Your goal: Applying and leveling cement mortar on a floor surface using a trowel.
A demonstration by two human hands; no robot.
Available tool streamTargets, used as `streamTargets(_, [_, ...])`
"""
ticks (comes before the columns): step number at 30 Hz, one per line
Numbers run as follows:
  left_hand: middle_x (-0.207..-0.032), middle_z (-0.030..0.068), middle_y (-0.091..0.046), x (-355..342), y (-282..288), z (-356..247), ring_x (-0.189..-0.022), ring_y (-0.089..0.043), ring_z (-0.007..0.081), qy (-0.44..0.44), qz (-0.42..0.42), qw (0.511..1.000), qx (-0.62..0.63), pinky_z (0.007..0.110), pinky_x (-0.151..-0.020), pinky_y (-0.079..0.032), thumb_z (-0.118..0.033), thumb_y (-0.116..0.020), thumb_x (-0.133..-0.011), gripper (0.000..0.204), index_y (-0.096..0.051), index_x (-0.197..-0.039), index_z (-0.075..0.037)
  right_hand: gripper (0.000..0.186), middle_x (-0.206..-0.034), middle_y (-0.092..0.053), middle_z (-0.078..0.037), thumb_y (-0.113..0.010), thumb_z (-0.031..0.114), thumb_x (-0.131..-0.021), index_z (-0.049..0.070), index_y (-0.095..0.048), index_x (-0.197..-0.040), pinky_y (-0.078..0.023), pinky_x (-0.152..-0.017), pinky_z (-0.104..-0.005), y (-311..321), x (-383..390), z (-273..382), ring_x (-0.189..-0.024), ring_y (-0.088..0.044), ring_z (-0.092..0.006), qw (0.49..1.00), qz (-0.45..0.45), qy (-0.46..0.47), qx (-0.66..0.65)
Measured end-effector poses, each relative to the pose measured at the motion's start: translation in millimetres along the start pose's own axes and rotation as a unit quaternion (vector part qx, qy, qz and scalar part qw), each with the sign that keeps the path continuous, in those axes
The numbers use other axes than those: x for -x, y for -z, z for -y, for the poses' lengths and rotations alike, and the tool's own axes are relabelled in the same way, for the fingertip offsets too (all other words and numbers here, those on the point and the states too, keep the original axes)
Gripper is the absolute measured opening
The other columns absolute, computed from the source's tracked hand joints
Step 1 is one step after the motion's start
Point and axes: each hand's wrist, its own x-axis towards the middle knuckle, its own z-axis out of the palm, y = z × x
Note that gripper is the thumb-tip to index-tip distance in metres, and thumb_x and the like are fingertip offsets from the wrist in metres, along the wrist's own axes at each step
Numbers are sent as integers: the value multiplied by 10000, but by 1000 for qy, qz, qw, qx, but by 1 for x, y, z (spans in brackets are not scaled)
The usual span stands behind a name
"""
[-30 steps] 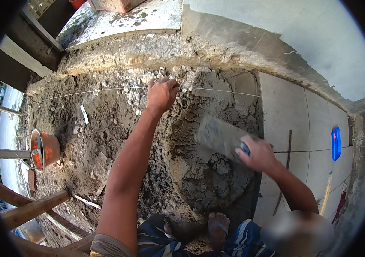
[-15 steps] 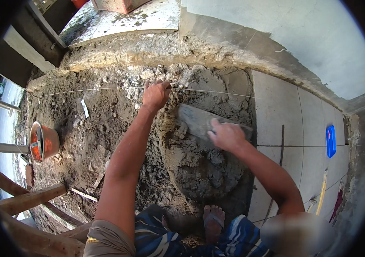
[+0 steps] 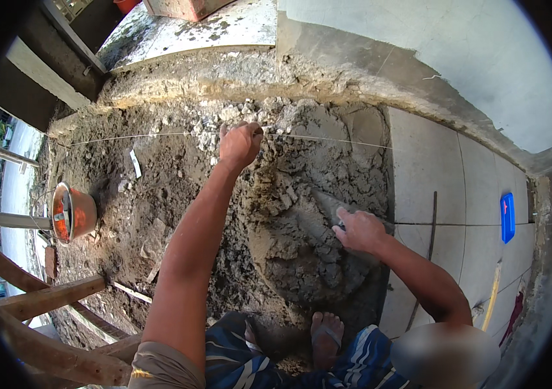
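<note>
My left hand (image 3: 240, 144) is closed at a thin white string (image 3: 318, 137) stretched across the work area, and its fingers seem to pinch it. Right of it spreads a bed of wet grey mortar (image 3: 302, 259) with a lumpy, ridged surface. Low over that bed, my right hand (image 3: 361, 231) grips a flat grey board (image 3: 329, 209) by its near edge. The board lies tilted against the mortar, its far end blending into the grey. Pale rubble (image 3: 227, 115) is scattered just beyond my left hand.
Laid floor tiles (image 3: 428, 168) border the mortar on the right, carrying a dark rod (image 3: 433, 227), a blue tray (image 3: 507, 217) and a yellow stick (image 3: 493, 295). A bucket (image 3: 81, 214) stands left on rough soil. Wooden beams (image 3: 56, 298) cross the lower left; a wall (image 3: 444, 39) rises beyond.
My right hand has drawn the board nearer and to the right, and more mortar shows beyond it. My left hand stays at the string. The view has shifted slightly.
</note>
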Motion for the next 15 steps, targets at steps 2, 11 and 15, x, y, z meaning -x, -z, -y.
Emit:
streamTargets(2, [-1099, 79, -730, -3, 2, -8, -1044, -685, 302, 22, 54, 998, 1, 556, -1191, -250, -309, -631, -934, 235, -722, -1072, -141, 402, -953, -701, -268, -619, 375, -929, 44, -558, -1148, -544, -823, -535, -8, -6, -11, -915, -676, -467, 999, -2, 21, -50])
streamTargets(11, [-1286, 94, -668, 10, -3, 16, -1225, -614, 272, 46, 134, 989, -48, 570, -1225, -199, -349, -555, -1008, 307, -690, -1221, -174, 395, -797, -666, -164, -701, 329, -915, -9, -609, -1098, -529, -660, -420, 26, 12, 5, -692, -665, -291, 942, -152, 154, -256])
streamTargets(15, [-1269, 97, -667, 26, -15, 30, -1219, -615, 265, 31, 101, 993, -54, 570, -1213, -217, -336, -530, -1022, 290, -689, -1210, -184, 303, -583, -525, -8, -565, 356, -1010, 65, -631, -1059, -373, -382, -295, 79, -35, 31, -411, -462, -109, 774, 74, 43, -628])
